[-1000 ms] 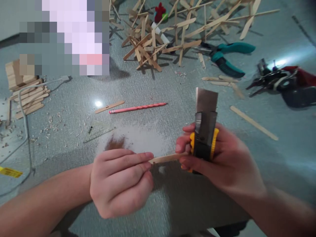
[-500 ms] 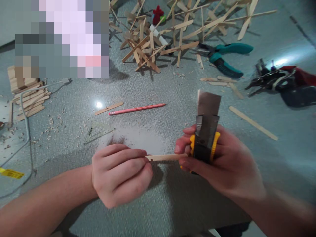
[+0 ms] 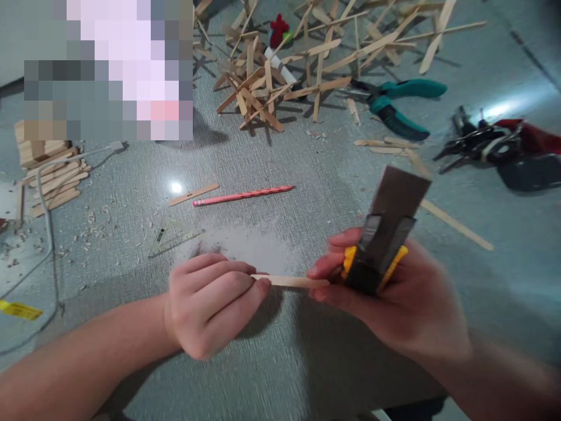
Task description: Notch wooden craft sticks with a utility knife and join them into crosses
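Observation:
A pale wooden craft stick (image 3: 289, 282) is held level between my two hands, above the table. My left hand (image 3: 214, 304) is closed, its thumb and fingers pinching the stick's left end. With thumb and fingertips, my right hand (image 3: 394, 298) pinches the other end. That same hand also grips a utility knife (image 3: 385, 234) with a yellow and black handle. Its broad metal blade points up and to the right, away from the stick. Beyond the hands lie a pink pencil (image 3: 243, 195), a notched craft stick (image 3: 193, 194) and a clear set square (image 3: 175, 241).
Joined and loose sticks (image 3: 272, 76) heap at the back, near teal pliers (image 3: 405, 102). Dark tools (image 3: 491, 140) lie at the right, with a single stick (image 3: 460, 227) nearby. On the left are stacked sticks (image 3: 56, 178), a grey cable (image 3: 50, 234) and wood scraps. Pale dust covers the middle.
The knife has tilted to the right in my right hand. The stick has rolled slightly, showing more of its flat face, and its notch is no longer visible.

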`<state>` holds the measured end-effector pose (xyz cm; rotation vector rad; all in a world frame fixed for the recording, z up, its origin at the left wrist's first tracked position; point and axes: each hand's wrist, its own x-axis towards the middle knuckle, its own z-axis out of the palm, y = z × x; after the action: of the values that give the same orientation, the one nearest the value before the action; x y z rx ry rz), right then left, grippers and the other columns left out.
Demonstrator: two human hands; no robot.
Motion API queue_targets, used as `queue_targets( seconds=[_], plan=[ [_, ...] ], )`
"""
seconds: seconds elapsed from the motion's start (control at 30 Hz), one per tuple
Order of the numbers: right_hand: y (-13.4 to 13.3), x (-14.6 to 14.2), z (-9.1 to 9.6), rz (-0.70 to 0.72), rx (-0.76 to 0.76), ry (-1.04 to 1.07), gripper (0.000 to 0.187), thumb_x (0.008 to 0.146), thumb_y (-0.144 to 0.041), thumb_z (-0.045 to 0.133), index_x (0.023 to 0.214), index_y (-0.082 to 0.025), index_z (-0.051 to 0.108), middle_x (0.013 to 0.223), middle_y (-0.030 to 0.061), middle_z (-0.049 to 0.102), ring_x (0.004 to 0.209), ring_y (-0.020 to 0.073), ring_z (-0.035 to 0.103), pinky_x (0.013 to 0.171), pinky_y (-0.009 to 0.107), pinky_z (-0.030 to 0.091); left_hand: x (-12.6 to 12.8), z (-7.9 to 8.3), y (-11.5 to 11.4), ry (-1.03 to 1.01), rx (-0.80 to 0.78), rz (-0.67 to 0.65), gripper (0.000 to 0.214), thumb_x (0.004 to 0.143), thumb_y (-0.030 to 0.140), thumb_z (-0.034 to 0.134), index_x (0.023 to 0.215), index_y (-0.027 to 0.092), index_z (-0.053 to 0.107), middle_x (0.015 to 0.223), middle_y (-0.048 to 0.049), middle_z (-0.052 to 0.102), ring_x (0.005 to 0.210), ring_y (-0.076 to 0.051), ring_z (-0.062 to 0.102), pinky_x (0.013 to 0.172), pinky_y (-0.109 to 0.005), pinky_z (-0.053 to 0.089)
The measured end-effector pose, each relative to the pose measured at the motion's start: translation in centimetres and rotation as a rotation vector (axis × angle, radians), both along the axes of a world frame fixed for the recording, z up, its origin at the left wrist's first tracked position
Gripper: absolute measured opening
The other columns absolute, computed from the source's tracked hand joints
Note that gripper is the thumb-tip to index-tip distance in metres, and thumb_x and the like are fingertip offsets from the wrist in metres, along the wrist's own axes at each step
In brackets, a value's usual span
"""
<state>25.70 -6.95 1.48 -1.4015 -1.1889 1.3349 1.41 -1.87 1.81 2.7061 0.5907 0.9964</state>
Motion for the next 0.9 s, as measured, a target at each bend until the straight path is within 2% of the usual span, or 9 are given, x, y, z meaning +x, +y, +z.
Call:
queue_targets(
  seconds=[0.17,0.33,0.5,0.63,0.73,0.83,0.9],
  plan=[
    [-0.1,-0.1,-0.3,-0.013,0.004,-0.075,0.036,0.074,-0.031,0.089,0.101,-0.028,0.065,0.076,-0.0025,0.079,0.062,0.0177,0.075,0.063,0.029,0.067,0.0,-0.4,-0.2,-0.003,-0.028,0.015,0.007,0.092,0.006,0.065,0.091,0.011,0.070,0.076,-0.0047,0.075,0.076,-0.016,0.076,0.065,-0.027,0.063],
    [0.5,0.0,-0.3,0.016,0.034,-0.061,0.038,0.080,-0.029,0.084,0.108,-0.029,0.059,0.081,-0.0030,0.078,0.062,0.0165,0.075,0.062,0.027,0.065,0.2,-1.6,-0.2,-0.004,-0.120,0.053,0.004,0.091,0.009,0.067,0.092,0.010,0.069,0.077,-0.0048,0.073,0.073,-0.016,0.073,0.065,-0.028,0.060],
    [1.1,2.4,0.0,0.064,-0.035,-0.191,0.036,0.095,-0.031,0.067,0.122,-0.032,0.042,0.092,-0.0011,0.073,0.059,0.0126,0.068,0.051,0.023,0.057,0.6,-2.8,0.6,0.075,-0.222,0.143,0.011,0.092,0.018,0.065,0.083,0.018,0.071,0.080,-0.0006,0.071,0.072,-0.012,0.069,0.066,-0.026,0.054],
    [1.6,4.4,0.5,0.141,-0.050,-0.263,0.036,0.093,-0.032,0.067,0.118,-0.030,0.042,0.090,0.0010,0.072,0.057,0.0131,0.065,0.048,0.022,0.056,0.6,-2.7,1.5,0.131,-0.289,0.109,0.020,0.096,0.018,0.061,0.079,0.018,0.072,0.084,-0.0025,0.072,0.082,-0.016,0.068,0.074,-0.032,0.051],
    [1.7,4.5,0.8,0.128,-0.064,-0.239,0.035,0.093,-0.033,0.069,0.118,-0.031,0.046,0.096,0.0044,0.075,0.063,0.0167,0.072,0.050,0.025,0.061,0.2,-2.4,1.7,0.148,-0.278,0.094,0.018,0.093,0.018,0.065,0.076,0.019,0.071,0.084,-0.0021,0.072,0.081,-0.017,0.065,0.074,-0.034,0.049],
    [1.5,4.1,0.7,0.077,-0.046,-0.122,0.040,0.093,-0.033,0.071,0.124,-0.038,0.046,0.104,0.0057,0.077,0.072,0.0233,0.078,0.051,0.029,0.065,-0.2,-2.2,1.2,0.180,-0.213,0.090,0.011,0.092,0.017,0.065,0.082,0.018,0.071,0.083,-0.0011,0.071,0.071,-0.014,0.061,0.066,-0.031,0.045],
    [1.3,4.0,0.8,0.020,-0.049,-0.061,0.033,0.090,-0.035,0.075,0.116,-0.037,0.056,0.102,0.0058,0.077,0.074,0.0272,0.079,0.050,0.031,0.066,-0.6,-1.9,0.7,0.234,-0.139,0.062,0.010,0.094,0.016,0.062,0.089,0.016,0.070,0.083,-0.0017,0.070,0.066,-0.012,0.059,0.061,-0.029,0.044]
  ],
)
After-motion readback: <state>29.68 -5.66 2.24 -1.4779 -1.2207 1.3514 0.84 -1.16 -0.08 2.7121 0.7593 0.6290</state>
